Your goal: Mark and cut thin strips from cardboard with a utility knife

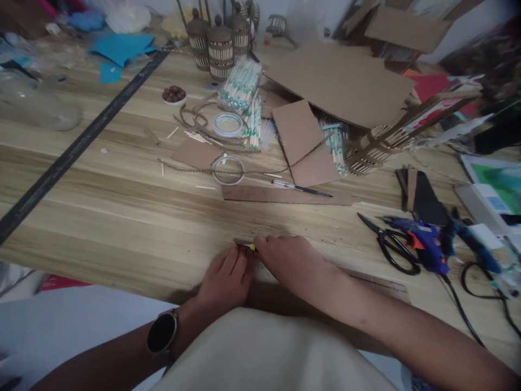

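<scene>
At the near edge of the table, my right hand (285, 258) is closed around a utility knife (252, 247); a bit of yellow and a thin blade pointing left show beyond the fingers. My left hand (230, 274) lies just left of it, fingers bent and pressed together close to the blade. A piece of brown cardboard (378, 283) stretches along the table edge under my right forearm, its left part reaching my left hand. My fingers hide most of the knife and the cardboard's left end.
Beyond my hands lie a cardboard strip (285, 196), a pen (301, 188) and tape rolls (228, 125). Scissors (391, 241) and a blue glue gun (427, 244) rest at right. A black ruler (81, 141) crosses the left side; small lantern-like models (220, 49) stand at the back.
</scene>
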The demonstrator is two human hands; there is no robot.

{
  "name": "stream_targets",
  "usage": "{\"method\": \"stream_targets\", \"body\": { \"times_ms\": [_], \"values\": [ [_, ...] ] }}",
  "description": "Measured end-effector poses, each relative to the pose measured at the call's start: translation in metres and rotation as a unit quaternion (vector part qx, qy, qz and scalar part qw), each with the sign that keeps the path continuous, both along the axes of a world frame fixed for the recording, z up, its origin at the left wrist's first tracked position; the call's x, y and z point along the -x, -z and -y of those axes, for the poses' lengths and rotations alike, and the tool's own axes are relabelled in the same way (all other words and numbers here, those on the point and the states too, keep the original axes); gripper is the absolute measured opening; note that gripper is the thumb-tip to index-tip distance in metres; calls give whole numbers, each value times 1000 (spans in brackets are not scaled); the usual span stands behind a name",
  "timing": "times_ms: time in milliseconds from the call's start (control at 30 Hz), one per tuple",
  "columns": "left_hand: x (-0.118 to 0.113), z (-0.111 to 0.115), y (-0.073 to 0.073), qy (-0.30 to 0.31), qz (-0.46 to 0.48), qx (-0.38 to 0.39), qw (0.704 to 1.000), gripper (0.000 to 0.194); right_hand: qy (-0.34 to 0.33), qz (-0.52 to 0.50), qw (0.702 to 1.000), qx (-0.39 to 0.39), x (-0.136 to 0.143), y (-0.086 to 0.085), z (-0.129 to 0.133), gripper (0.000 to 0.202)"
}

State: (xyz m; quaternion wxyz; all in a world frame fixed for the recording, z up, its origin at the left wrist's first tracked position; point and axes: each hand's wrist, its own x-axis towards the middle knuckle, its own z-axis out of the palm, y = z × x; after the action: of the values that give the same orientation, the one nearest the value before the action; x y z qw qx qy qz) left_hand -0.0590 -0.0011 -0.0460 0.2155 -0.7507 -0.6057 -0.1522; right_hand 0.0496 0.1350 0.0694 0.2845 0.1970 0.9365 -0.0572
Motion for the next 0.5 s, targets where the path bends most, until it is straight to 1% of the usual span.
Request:
{"method": "stream_targets", "body": {
  "times_ms": [200, 400, 500],
  "values": [
    [0, -1, -1, -4, -1, -7, 1000, 28, 7, 12, 1000, -7, -4, 0, 2, 30],
    [0, 0, -1, -1, -6, 3, 1000, 27, 47, 12, 999, -13, 1, 3, 8, 29],
    [1, 1, 0, -4, -14, 5, 1000, 28, 50, 20, 998, -19, -3, 4, 8, 30]
  ]
}}
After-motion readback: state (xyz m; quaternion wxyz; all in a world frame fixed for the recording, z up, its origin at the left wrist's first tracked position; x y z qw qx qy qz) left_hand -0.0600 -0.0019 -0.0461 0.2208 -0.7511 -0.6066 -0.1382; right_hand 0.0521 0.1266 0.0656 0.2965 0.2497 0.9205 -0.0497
